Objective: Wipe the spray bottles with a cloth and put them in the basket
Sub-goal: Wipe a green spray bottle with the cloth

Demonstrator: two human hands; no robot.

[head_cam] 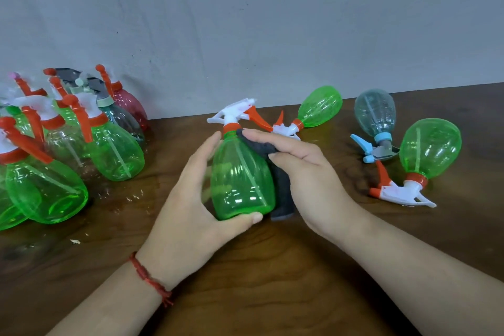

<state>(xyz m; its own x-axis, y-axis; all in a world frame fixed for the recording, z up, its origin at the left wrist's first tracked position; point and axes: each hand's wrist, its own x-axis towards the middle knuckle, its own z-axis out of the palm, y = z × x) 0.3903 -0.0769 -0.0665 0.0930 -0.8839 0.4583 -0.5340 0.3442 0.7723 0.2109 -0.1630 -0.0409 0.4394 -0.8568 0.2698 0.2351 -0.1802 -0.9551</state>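
A green spray bottle (240,177) with a white and orange trigger head stands upright at the middle of the brown table (259,281). My left hand (191,204) grips its body, thumb under the base and fingers along the left side. My right hand (302,172) holds a dark grey cloth (282,196) and presses it against the bottle's right side and neck. No basket is in view.
Three bottles lie on their sides at the right: a green one (320,106) by the wall, a blue-grey one (375,114), another green one (429,148). Several upright bottles (109,150) crowd the left edge. A grey wall (245,22) runs behind the table.
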